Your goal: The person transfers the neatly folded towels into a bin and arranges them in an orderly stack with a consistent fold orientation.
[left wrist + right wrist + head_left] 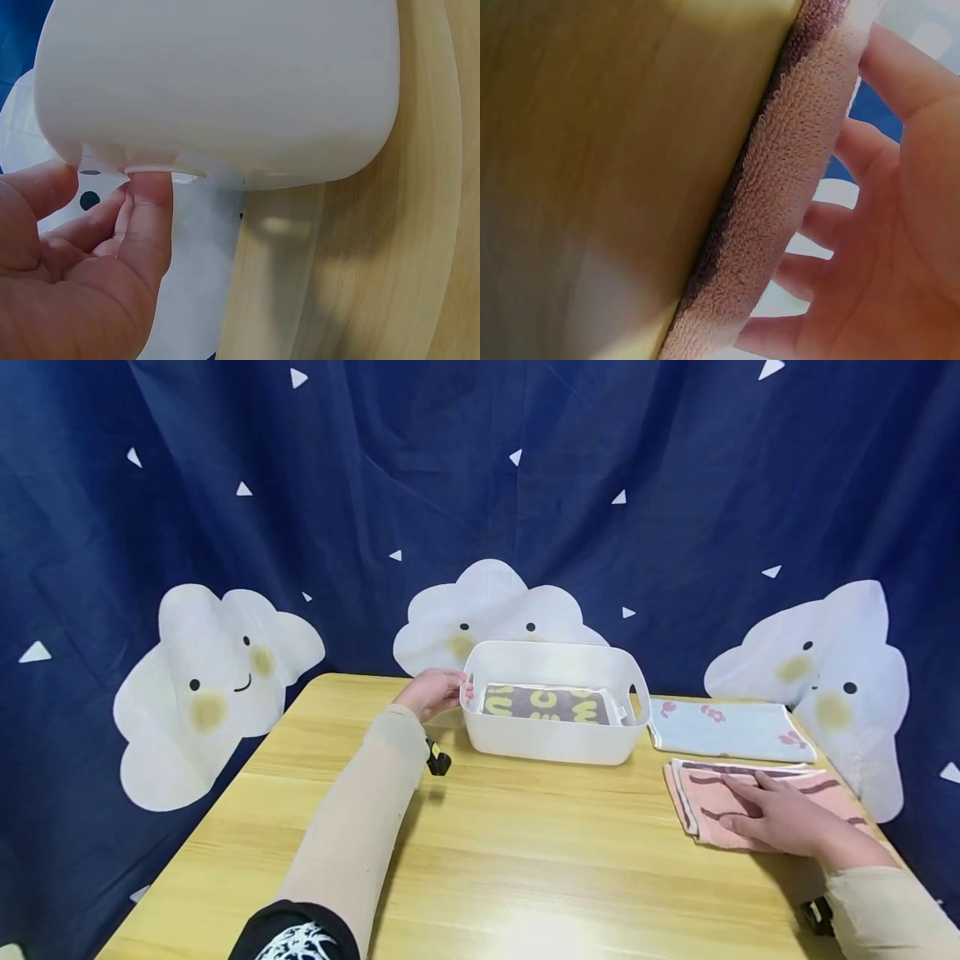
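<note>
At the back middle of the table stands a white plastic basket (pixel 551 745) with a handle hole in each end. A folded towel (pixel 543 703), grey-brown with yellow letters, lies inside it. My left hand (pixel 433 691) grips the basket's left end, fingers hooked into the handle hole; in the left wrist view the fingertips (pixel 152 187) go in under the rim. On the right, my right hand (pixel 783 814) rests with spread fingers on a folded pink towel (pixel 716 814) with brown wavy stripes. The right wrist view shows this towel's thick edge (pixel 772 180) against the table.
A folded light blue towel (pixel 727 727) with pink flowers lies behind the pink one, close to the basket's right end. The wooden table (pixel 480 852) ends at a dark blue curtain (pixel 450 468) printed with white clouds and triangles.
</note>
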Tool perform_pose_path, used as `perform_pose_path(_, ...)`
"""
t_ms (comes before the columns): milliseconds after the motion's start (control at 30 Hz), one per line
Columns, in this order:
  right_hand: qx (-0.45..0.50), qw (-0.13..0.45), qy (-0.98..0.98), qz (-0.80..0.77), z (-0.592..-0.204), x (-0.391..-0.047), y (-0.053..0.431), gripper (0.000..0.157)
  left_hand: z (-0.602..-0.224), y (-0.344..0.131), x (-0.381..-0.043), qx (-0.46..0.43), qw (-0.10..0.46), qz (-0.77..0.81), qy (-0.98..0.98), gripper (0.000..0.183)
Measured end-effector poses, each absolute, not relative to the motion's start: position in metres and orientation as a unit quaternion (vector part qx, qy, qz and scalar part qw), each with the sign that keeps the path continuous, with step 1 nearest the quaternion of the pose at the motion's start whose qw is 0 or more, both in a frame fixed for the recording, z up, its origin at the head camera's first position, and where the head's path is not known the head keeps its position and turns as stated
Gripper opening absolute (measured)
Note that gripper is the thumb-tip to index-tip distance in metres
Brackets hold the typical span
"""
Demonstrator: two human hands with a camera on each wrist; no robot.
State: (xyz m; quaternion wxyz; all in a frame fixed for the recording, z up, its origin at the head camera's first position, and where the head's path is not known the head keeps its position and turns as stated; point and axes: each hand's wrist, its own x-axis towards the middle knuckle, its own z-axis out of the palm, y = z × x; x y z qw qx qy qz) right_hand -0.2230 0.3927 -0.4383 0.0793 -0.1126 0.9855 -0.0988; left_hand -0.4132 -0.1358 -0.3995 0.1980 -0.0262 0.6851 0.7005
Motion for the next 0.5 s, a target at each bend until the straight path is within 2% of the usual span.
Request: perform_pose_path(500,-0.111,0.068,0.989,-0.072,-0.436,-0.214,0.362,0.078,-0.397,-0.134,-0.408,-0.024,0.191,0.704,0.684,0.039)
